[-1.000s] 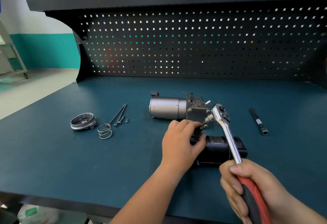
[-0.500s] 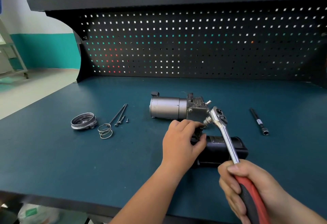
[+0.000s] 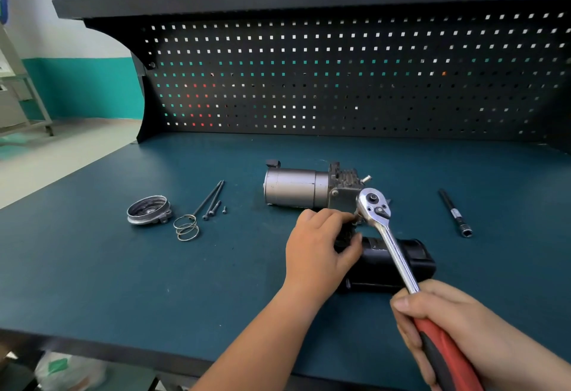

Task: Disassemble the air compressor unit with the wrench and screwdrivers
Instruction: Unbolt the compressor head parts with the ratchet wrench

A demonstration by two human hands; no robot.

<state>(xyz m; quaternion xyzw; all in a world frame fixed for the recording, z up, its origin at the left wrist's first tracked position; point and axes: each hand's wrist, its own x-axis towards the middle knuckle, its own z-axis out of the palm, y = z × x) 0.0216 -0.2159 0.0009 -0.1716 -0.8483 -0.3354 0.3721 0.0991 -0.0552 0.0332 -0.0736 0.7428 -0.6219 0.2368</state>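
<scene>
Head view: we see the air compressor unit [image 3: 296,188] mid-bench [image 3: 92,267] — 2 cylinders, silver behind and black in front, joined at a grey block. Our left hand [image 3: 318,251] curls round the black part; our right hand [image 3: 441,325] grips the ratchet wrench [image 3: 398,254] by its red handle — head against the block.

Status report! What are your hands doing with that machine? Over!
Right hand grips ratchet wrench, head on compressor. Left hand grips compressor's dark middle. Loose screws, spring lie clear, far left.
</scene>
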